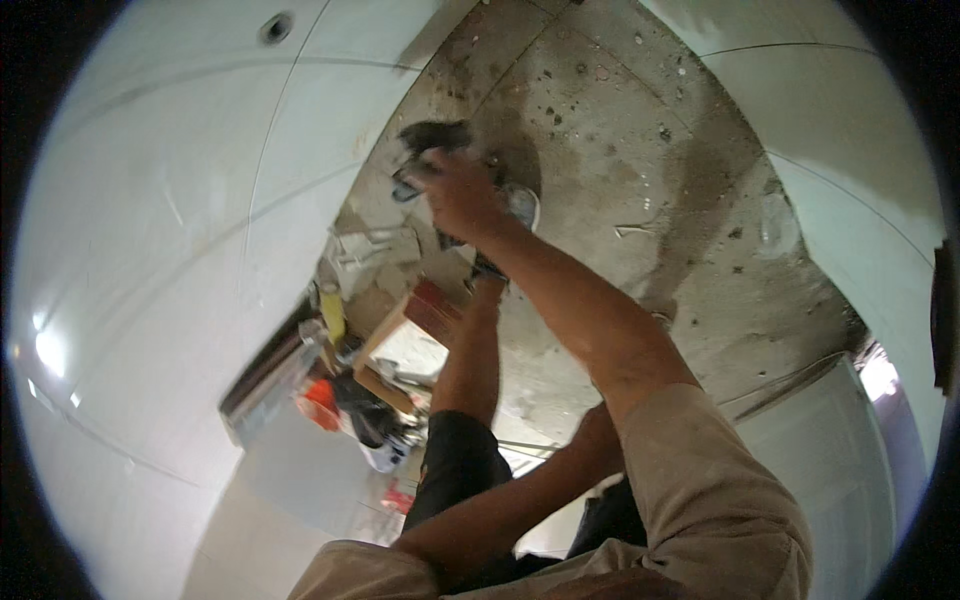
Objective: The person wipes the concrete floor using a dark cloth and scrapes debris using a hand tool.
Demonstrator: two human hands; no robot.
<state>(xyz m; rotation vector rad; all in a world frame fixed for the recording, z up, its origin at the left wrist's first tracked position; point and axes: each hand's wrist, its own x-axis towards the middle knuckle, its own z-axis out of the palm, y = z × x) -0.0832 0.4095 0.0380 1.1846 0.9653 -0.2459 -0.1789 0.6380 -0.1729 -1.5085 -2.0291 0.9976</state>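
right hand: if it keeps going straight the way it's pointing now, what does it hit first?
The right hand points up-left in the picture and grips a dark crumpled rag-like thing. Beyond that, the first surface in line looks like the white tiled wall at its edge with the bare cement patch; depth is unclear.

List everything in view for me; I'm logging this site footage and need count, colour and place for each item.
Wall tiles: several, white, left and right sides.
Bare floor: one, grey, speckled, upper centre.
Dark rag-like thing: one, dark grey, in the right hand; exact kind unclear.
Wooden piece: one, tan, centre-left among clutter.
Orange item: one, beside the wood; kind unclear.
Right hand: closed on the dark thing, reaching out.
Left hand: low, behind the right arm, mostly hidden.
Sleeves: beige, bottom edge.
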